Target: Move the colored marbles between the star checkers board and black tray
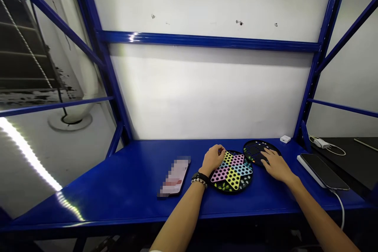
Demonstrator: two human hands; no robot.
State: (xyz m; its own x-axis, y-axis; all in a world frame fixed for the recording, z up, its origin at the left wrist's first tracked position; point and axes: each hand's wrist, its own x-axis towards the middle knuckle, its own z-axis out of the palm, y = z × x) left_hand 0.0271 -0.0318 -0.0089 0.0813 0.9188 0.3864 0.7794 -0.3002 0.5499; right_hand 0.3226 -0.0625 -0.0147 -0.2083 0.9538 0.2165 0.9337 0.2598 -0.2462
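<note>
A round Chinese checkers board (232,171) with a star of pink, yellow, blue and green holed fields lies on the blue shelf (132,181). My left hand (212,159) rests at the board's left rim with its fingers curled in; what they hold is hidden. A second round black tray (254,150) with holes sits just behind and to the right. My right hand (276,164) lies flat on that tray's near right part, fingers stretched out. A watch and a bead bracelet are on my left wrist.
A blurred phone (175,177) lies left of the board. At the right, a dark phone on a white power bank (321,170) has a cable running off the shelf's front. A small white charger (285,139) sits by the back post. Blue frame bars surround the shelf.
</note>
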